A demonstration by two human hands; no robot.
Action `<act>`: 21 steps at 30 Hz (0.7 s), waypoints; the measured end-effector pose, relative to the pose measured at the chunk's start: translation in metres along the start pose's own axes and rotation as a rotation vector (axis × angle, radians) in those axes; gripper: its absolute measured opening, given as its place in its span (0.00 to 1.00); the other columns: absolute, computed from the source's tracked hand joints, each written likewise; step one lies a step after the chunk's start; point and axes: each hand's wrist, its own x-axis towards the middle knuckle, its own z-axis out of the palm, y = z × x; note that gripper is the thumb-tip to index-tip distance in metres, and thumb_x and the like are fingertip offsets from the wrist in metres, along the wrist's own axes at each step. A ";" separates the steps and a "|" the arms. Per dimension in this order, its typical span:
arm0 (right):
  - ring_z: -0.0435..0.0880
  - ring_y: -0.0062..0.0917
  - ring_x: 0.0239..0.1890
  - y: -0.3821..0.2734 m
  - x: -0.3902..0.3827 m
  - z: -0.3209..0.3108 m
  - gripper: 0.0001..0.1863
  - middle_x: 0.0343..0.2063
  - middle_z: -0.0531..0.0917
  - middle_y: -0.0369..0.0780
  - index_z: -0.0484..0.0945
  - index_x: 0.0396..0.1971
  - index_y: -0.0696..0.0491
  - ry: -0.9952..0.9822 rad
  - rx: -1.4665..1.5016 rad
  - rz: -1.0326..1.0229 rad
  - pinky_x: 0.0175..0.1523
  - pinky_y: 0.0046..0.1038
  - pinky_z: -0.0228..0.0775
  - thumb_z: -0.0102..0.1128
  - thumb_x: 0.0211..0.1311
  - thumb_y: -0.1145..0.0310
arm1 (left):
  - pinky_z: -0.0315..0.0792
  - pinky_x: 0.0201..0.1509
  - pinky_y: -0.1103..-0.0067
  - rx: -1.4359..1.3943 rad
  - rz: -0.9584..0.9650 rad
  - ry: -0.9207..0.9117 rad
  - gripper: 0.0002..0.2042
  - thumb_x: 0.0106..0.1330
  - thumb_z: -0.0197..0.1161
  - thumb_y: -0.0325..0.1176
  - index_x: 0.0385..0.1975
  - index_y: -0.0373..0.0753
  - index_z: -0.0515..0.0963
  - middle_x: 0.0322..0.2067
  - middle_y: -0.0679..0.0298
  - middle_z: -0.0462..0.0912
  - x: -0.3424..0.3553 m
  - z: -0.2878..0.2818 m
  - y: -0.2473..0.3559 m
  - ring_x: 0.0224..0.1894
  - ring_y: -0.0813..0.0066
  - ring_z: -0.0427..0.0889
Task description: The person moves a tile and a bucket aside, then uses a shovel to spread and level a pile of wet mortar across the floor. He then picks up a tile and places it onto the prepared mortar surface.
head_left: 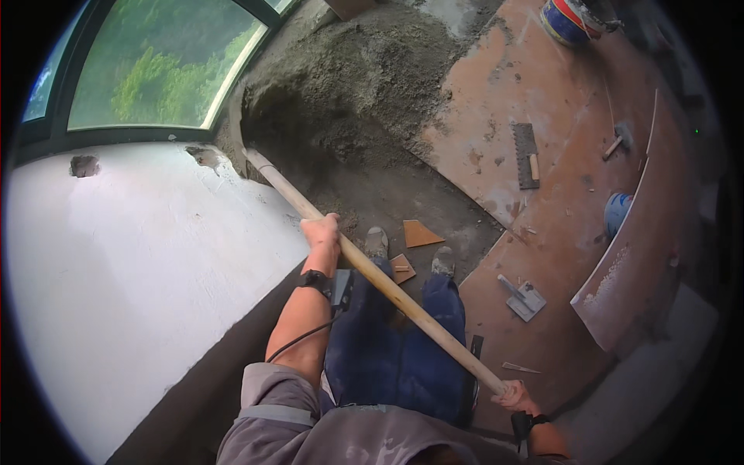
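Both hands hold a long wooden-handled shovel (pixel 411 304) that slants from lower right to upper left. My left hand (pixel 322 232) is wrapped round the handle partway along it. Near the handle's end, my right hand (pixel 518 397) is closed on it beside my right thigh. The blade is at the left edge of a heap of grey mortar mix (pixel 349 77), close to the wall under the window; it shows only as a narrow edge. My shoes stand on the grey floor behind the handle.
A white wall (pixel 139 263) with broken holes bounds the left, below a window (pixel 163 70). Reddish tiles (pixel 496 101) carry a notched trowel (pixel 526 156), a flat trowel (pixel 527 302) and a bucket (pixel 568 21). Broken tile pieces (pixel 421 232) lie by my feet. A large curved-looking panel (pixel 620 287) stands right.
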 end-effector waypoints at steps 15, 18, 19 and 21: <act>0.76 0.42 0.38 0.064 -0.381 -0.035 0.29 0.34 0.78 0.49 0.67 0.56 0.51 0.155 -0.728 0.671 0.43 0.40 0.69 0.60 0.55 0.58 | 0.64 0.23 0.73 -0.679 -1.330 -0.776 0.06 0.50 0.57 0.28 0.20 0.43 0.65 0.15 0.67 0.64 -0.292 0.081 -0.260 0.16 0.72 0.65; 0.77 0.42 0.38 0.065 -0.407 -0.021 0.29 0.33 0.78 0.49 0.67 0.56 0.52 0.150 -0.788 0.702 0.43 0.40 0.70 0.60 0.54 0.58 | 0.64 0.23 0.72 -0.668 -1.411 -0.754 0.06 0.51 0.56 0.28 0.20 0.43 0.65 0.15 0.67 0.64 -0.304 0.074 -0.281 0.17 0.71 0.66; 0.77 0.41 0.38 0.066 -0.404 -0.016 0.29 0.33 0.78 0.49 0.67 0.56 0.52 0.132 -0.781 0.711 0.43 0.40 0.70 0.60 0.54 0.58 | 0.65 0.24 0.72 -0.685 -1.435 -0.780 0.06 0.51 0.56 0.27 0.20 0.43 0.65 0.15 0.67 0.64 -0.299 0.070 -0.292 0.17 0.71 0.66; 0.77 0.41 0.38 0.066 -0.381 -0.006 0.29 0.33 0.78 0.49 0.67 0.56 0.52 0.111 -0.776 0.714 0.43 0.40 0.70 0.60 0.54 0.58 | 0.65 0.24 0.72 -0.700 -1.401 -0.787 0.06 0.51 0.56 0.27 0.19 0.43 0.65 0.14 0.67 0.64 -0.270 0.061 -0.296 0.17 0.71 0.66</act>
